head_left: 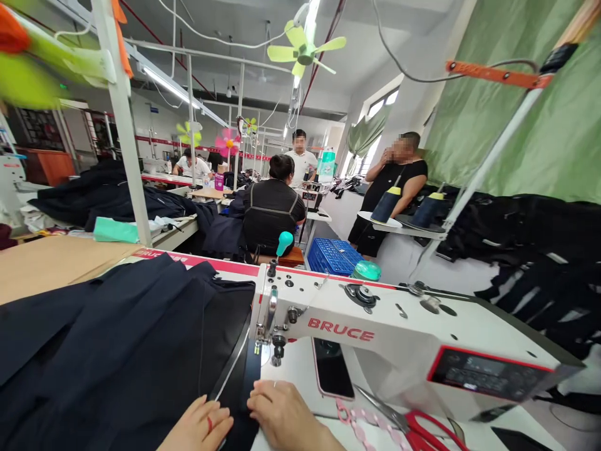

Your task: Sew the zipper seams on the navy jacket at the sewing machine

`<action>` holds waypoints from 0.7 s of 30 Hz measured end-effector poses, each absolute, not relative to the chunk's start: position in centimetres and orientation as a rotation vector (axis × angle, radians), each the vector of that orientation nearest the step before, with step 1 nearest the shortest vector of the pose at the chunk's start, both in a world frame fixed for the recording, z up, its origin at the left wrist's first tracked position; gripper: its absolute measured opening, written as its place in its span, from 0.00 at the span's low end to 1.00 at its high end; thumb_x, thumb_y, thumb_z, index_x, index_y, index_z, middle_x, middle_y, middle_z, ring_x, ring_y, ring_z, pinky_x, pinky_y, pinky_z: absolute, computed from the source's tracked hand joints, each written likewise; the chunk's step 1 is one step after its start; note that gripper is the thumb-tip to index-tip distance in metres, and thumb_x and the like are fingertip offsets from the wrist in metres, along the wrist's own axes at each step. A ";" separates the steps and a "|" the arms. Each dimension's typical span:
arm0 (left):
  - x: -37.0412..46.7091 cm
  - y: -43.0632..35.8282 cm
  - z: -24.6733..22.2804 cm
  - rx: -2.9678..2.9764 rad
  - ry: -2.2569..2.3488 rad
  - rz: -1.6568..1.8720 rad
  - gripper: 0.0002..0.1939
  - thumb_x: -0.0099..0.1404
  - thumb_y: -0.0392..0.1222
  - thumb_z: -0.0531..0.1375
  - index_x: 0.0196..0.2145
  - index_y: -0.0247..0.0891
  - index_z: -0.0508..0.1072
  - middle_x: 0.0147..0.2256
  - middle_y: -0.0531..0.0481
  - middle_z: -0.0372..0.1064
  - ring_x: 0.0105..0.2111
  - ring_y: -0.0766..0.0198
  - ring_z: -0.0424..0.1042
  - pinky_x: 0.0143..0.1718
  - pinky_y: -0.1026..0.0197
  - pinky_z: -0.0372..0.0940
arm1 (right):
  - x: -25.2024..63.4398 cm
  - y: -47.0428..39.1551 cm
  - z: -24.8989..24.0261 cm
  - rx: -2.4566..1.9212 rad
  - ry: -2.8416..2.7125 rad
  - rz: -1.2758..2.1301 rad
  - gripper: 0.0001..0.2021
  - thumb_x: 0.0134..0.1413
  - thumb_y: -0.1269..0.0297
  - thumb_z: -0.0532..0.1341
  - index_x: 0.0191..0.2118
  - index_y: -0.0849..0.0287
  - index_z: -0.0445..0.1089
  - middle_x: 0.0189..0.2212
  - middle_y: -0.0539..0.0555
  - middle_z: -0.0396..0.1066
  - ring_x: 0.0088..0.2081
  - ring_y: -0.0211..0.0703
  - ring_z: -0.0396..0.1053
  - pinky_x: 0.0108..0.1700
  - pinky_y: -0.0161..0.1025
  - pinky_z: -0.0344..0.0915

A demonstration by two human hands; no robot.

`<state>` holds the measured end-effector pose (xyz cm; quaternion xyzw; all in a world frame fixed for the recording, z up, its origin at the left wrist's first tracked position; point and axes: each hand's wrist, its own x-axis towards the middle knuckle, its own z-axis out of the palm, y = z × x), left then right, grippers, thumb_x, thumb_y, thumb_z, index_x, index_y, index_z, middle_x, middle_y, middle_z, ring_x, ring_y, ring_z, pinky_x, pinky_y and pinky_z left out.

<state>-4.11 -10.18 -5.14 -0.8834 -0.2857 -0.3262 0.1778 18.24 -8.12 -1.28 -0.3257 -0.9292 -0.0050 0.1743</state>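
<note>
Dark navy fabric [117, 338] covers the left side of the sewing table and runs up to the needle area of a white sewing machine [394, 351] marked BRUCE. A thin pale line [233, 363] crosses the cloth towards the presser foot. My left hand [200, 427], a red ring on one finger, is closed on the fabric beside that line. Just right of it, my right hand [284, 410] has its fingers bent and pressed together on the fabric's right edge, below the needle. The undersides of both hands are hidden.
A phone [332, 368] lies under the machine arm, with red-handled scissors [422, 432] and a pink chain [361, 418] nearby. Thread cones [386, 203] stand on a rack at right. Beyond the table are a blue crate [333, 255] and several people, one seated [272, 213].
</note>
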 end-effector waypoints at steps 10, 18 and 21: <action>-2.4 -12.1 -2.4 -2.539 -1.055 -1.031 0.13 0.63 0.37 0.47 0.41 0.38 0.67 0.30 0.50 0.66 0.31 0.64 0.65 0.37 0.60 0.63 | 18.1 -8.3 -2.5 -0.862 -2.473 0.065 0.05 0.50 0.71 0.56 0.34 0.57 0.66 0.32 0.51 0.71 0.38 0.39 0.68 0.39 0.34 0.66; -1.7 -12.2 -0.2 -2.785 -1.255 -0.941 0.12 0.63 0.37 0.50 0.27 0.37 0.71 0.29 0.49 0.65 0.32 0.64 0.63 0.34 0.60 0.61 | 17.8 -8.4 -1.4 -0.805 -2.487 -0.130 0.07 0.53 0.73 0.52 0.34 0.61 0.67 0.31 0.54 0.71 0.35 0.39 0.69 0.35 0.34 0.67; -1.8 -11.8 0.6 -2.930 -1.339 -0.742 0.14 0.64 0.40 0.51 0.26 0.36 0.72 0.30 0.50 0.68 0.33 0.65 0.65 0.38 0.59 0.60 | 18.0 -8.2 -1.7 -0.776 -2.482 -0.044 0.09 0.56 0.73 0.51 0.36 0.63 0.69 0.34 0.57 0.71 0.38 0.41 0.69 0.37 0.36 0.66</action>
